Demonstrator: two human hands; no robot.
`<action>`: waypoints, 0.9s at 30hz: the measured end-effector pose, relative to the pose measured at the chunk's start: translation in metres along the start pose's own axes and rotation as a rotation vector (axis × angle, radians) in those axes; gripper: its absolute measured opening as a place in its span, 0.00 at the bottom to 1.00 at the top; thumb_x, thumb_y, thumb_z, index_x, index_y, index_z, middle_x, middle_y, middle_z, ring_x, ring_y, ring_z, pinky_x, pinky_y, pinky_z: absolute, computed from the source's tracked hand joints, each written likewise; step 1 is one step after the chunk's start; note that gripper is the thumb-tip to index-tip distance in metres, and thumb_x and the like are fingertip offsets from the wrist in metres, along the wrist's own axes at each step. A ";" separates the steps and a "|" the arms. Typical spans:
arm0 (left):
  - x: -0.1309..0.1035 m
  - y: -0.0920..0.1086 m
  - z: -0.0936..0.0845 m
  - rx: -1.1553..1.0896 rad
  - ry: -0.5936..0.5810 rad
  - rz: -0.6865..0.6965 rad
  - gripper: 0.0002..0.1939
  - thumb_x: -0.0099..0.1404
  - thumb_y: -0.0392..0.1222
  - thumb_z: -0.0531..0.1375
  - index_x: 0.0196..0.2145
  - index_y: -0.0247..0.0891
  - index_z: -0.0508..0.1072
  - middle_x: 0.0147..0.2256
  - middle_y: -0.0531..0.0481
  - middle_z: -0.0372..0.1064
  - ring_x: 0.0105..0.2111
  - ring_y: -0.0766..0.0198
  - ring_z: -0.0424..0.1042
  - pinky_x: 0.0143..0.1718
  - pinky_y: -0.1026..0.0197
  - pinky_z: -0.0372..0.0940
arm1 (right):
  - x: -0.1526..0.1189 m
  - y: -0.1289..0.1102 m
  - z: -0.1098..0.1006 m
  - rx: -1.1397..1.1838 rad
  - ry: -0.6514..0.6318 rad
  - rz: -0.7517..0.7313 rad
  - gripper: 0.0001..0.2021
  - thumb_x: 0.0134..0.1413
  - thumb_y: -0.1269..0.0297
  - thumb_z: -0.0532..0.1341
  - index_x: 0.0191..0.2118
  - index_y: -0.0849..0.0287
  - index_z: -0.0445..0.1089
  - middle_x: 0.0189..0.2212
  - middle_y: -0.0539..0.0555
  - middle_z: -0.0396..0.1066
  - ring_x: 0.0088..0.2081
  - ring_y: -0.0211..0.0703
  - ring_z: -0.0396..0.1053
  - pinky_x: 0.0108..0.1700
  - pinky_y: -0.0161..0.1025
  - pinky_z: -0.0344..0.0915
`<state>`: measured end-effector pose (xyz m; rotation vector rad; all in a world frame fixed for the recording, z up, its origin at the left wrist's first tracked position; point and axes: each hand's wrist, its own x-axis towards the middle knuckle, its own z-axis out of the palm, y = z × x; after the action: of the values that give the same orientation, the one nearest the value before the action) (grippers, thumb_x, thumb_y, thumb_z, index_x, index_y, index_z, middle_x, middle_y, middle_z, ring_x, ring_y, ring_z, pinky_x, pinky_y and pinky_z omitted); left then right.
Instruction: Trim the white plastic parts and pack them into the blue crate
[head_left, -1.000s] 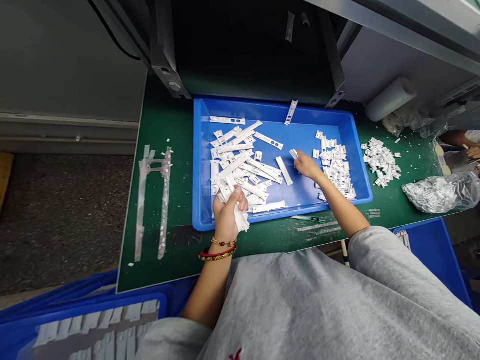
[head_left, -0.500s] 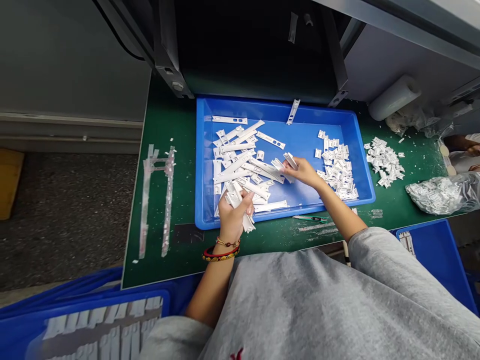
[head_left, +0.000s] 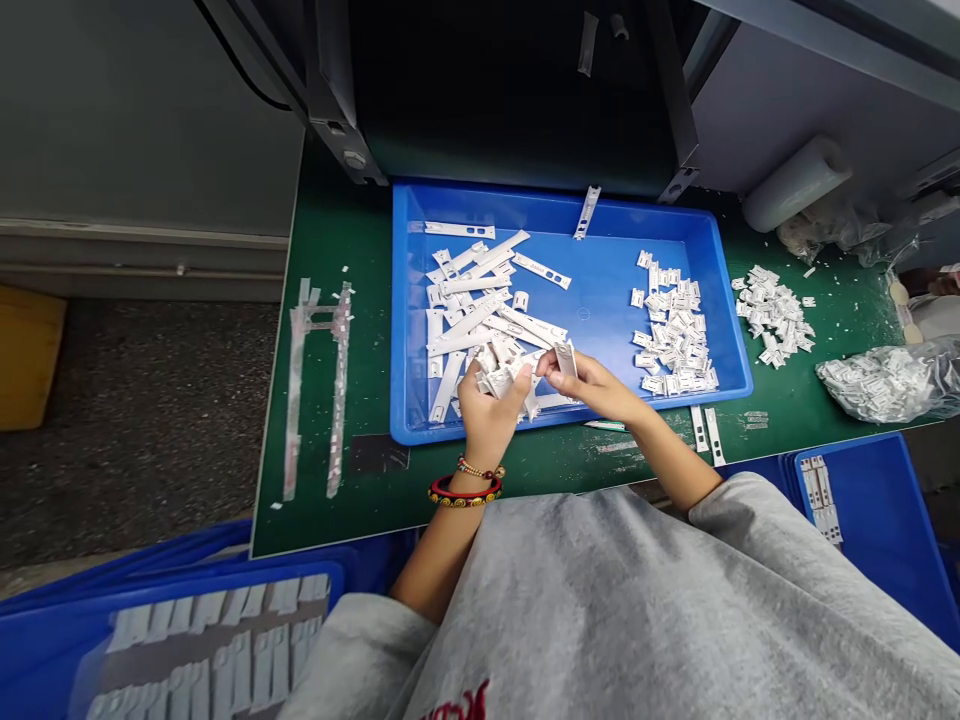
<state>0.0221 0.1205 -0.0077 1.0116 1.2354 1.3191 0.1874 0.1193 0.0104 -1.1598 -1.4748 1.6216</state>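
Observation:
My left hand (head_left: 489,412), with bead and red bangles at the wrist, is closed around a bunch of white plastic pieces (head_left: 498,368) over the front of the blue tray (head_left: 592,226). Close beside it, my right hand (head_left: 596,388) pinches one white plastic piece (head_left: 566,359), tilted upward. Below and behind my hands lies a loose heap of long white plastic strips (head_left: 469,318) in the tray's left half. Small white clips (head_left: 675,330) are piled in its right half. My fingers partly hide the held pieces.
On the green table (head_left: 315,530), a utility knife (head_left: 606,426) and two white strips (head_left: 706,436) lie in front of the tray. To the right are a clip pile (head_left: 776,315), a bag of white parts (head_left: 885,388) and a plastic roll (head_left: 796,185). Another blue tray (head_left: 900,520) stands lower right.
My right hand has moved left and down, close to my left hand. My left hand has shifted slightly right, still holding its bunch. Two strips now show beside my right forearm.

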 end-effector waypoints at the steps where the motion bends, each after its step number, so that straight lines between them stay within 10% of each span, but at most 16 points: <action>1: 0.000 -0.001 -0.001 -0.016 -0.015 0.004 0.12 0.55 0.46 0.69 0.32 0.38 0.74 0.30 0.51 0.72 0.32 0.62 0.71 0.39 0.60 0.67 | -0.001 0.002 -0.001 0.027 -0.001 0.008 0.27 0.58 0.35 0.56 0.40 0.57 0.66 0.29 0.48 0.57 0.29 0.37 0.56 0.34 0.37 0.60; 5: -0.003 0.005 -0.002 -0.073 -0.161 0.015 0.12 0.61 0.50 0.65 0.28 0.39 0.72 0.28 0.50 0.70 0.32 0.61 0.70 0.41 0.57 0.67 | -0.009 0.002 0.006 -0.015 0.077 -0.044 0.30 0.62 0.34 0.47 0.42 0.57 0.70 0.41 0.56 0.65 0.43 0.45 0.66 0.52 0.46 0.65; 10: -0.028 0.015 -0.014 0.043 -0.243 0.100 0.14 0.53 0.46 0.71 0.29 0.41 0.70 0.27 0.53 0.68 0.28 0.62 0.67 0.34 0.59 0.65 | -0.035 -0.009 0.036 -0.207 0.156 -0.122 0.33 0.63 0.33 0.42 0.60 0.47 0.63 0.61 0.57 0.58 0.66 0.51 0.53 0.68 0.51 0.51; 13: -0.053 0.000 -0.023 0.147 -0.435 0.109 0.15 0.49 0.44 0.73 0.29 0.41 0.71 0.27 0.53 0.69 0.28 0.62 0.68 0.33 0.61 0.65 | -0.054 -0.001 0.055 -0.123 0.038 -0.155 0.38 0.60 0.30 0.40 0.65 0.47 0.59 0.63 0.58 0.58 0.68 0.52 0.50 0.71 0.51 0.46; 20: -0.093 -0.047 -0.032 0.220 -0.436 0.052 0.09 0.53 0.40 0.67 0.33 0.41 0.72 0.30 0.51 0.72 0.30 0.59 0.72 0.33 0.59 0.68 | -0.084 0.033 0.058 -0.002 -0.153 -0.167 0.42 0.57 0.29 0.48 0.69 0.48 0.51 0.70 0.58 0.50 0.73 0.53 0.41 0.73 0.53 0.36; 27: -0.088 -0.075 -0.034 0.309 -0.442 0.209 0.11 0.53 0.38 0.65 0.37 0.41 0.72 0.35 0.46 0.74 0.37 0.53 0.75 0.41 0.53 0.72 | -0.086 0.048 0.063 0.013 -0.064 -0.161 0.43 0.60 0.32 0.49 0.73 0.47 0.38 0.72 0.59 0.45 0.73 0.51 0.42 0.72 0.54 0.40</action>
<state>0.0095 0.0257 -0.0808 1.5925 1.0267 0.9949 0.1686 0.0085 -0.0224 -0.9640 -1.5540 1.5688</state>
